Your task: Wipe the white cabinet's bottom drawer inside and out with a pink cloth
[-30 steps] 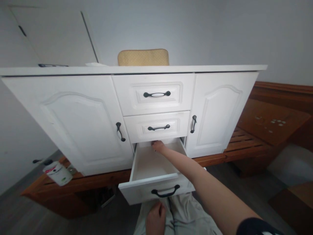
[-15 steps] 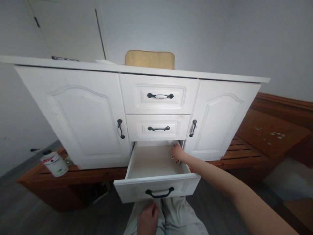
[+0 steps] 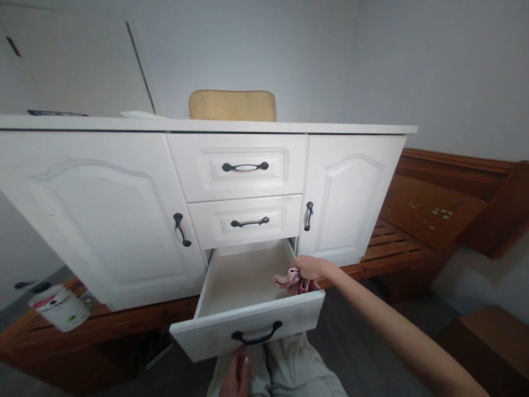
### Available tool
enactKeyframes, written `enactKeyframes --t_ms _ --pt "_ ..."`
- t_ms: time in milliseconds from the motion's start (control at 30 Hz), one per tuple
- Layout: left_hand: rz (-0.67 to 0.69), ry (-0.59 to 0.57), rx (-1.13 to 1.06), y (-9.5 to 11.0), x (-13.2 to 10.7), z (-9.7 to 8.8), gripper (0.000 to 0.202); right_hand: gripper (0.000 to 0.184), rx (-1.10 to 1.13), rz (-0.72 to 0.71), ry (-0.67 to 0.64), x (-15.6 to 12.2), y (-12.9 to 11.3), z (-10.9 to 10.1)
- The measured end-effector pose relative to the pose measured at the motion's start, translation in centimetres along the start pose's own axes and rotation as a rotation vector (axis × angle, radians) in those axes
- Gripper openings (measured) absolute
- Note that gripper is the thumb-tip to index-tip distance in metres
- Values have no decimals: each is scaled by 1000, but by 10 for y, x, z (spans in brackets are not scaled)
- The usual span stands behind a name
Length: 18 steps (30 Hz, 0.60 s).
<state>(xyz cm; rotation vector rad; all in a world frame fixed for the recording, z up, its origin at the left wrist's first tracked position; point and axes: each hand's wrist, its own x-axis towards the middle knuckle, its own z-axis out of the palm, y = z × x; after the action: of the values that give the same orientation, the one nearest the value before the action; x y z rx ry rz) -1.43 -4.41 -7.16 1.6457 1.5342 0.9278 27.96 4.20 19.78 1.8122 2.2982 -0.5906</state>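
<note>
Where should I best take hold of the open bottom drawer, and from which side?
Grip the black bow handle at the middle of the drawer front, from the front with fingers hooked under it. It arches clear of the panel, leaving room behind.

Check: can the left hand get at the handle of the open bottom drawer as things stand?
Probably yes. The left hand rests on the lap just below the bottom drawer's handle, nothing between them. The right hand holds a pink cloth inside the drawer, clear of the handle.
</note>
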Motion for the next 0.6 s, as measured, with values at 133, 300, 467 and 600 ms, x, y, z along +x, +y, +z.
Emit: enactKeyframes --t_ms 133,300,467,600 --pt "-43 207 -292 19 -9 -11 65 46 483 -42 362 -60 41 10" --pt "19 109 -275 51 5 -29 59 61 1352 299 1060 -124 90 128" --pt "90 -102 -144 59 35 -41 46 69 1224 507 935 -125 113 202" --pt "100 -113 -27 61 44 -42 43 71 1139 449 766 -101 97 205"
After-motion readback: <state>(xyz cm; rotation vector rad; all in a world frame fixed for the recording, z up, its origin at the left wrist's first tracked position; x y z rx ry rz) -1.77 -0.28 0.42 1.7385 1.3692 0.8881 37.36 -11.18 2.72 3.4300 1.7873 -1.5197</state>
